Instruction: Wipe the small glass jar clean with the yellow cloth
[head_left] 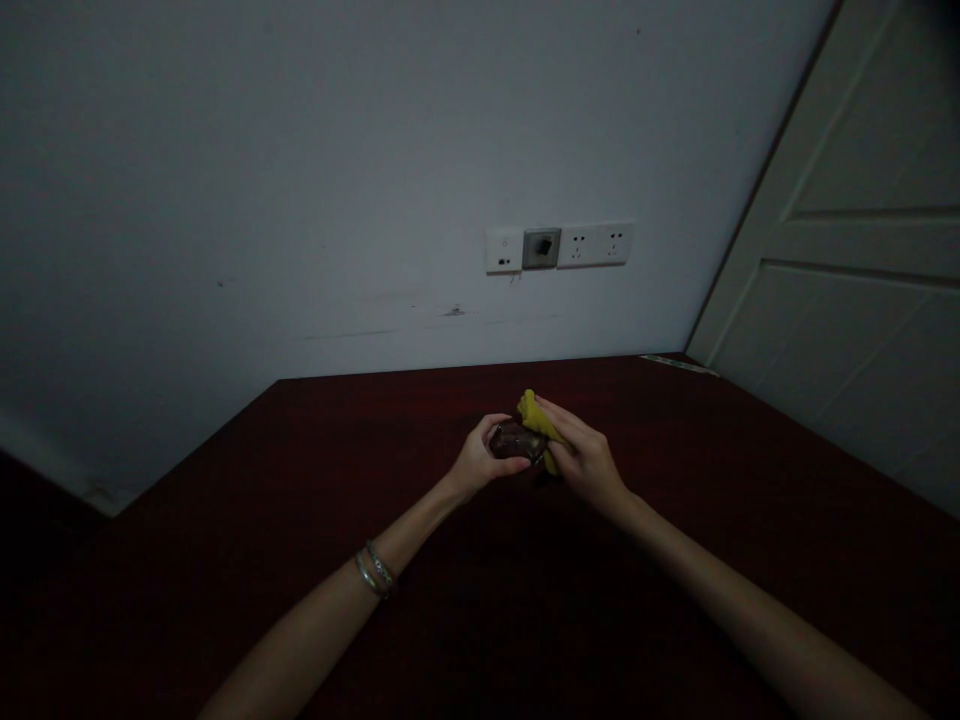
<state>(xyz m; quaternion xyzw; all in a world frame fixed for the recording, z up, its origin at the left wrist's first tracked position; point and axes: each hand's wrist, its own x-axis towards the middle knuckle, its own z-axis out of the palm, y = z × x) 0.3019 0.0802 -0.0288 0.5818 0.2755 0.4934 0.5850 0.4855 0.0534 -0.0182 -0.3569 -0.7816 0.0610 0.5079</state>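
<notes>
My left hand (477, 459) is closed around a small see-through glass (516, 442), thumb along the near side and fingers along the far side. The dark red of the table shows through the glass, and bright glints mark its edges. A yellow-green cloth (541, 418) is bunched in my right hand (594, 462), pinched between thumb and fingers. The cloth touches the right end of the glass and covers part of it. Both hands are over the middle of the dark red table (360, 430).
Behind the table stands a pale wall (360, 180) with a row of white power sockets (596, 245) and a grey socket plate (541, 248). A panelled door (847, 240) is on the right. A thin pale strip (679, 364) lies at the table's far right corner.
</notes>
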